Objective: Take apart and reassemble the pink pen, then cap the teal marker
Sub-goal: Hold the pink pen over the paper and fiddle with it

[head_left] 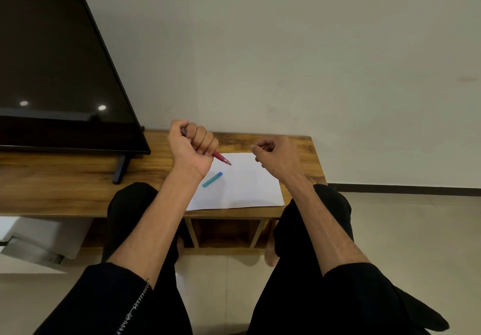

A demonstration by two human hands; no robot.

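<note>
Gripping the pink pen (220, 158) in a left-hand (191, 144) fist, tip pointing down-right above the paper (250, 186). Right hand (277, 156) loosely curled; whether it holds anything is unclear. Teal marker (212, 179) lies diagonally on the paper.

left hand (191, 143) hides most of the pink pen (221, 158).

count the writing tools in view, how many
2: the pink pen gripped in the left hand, tip over the paper, and the teal marker lying on the paper's left part.
</note>
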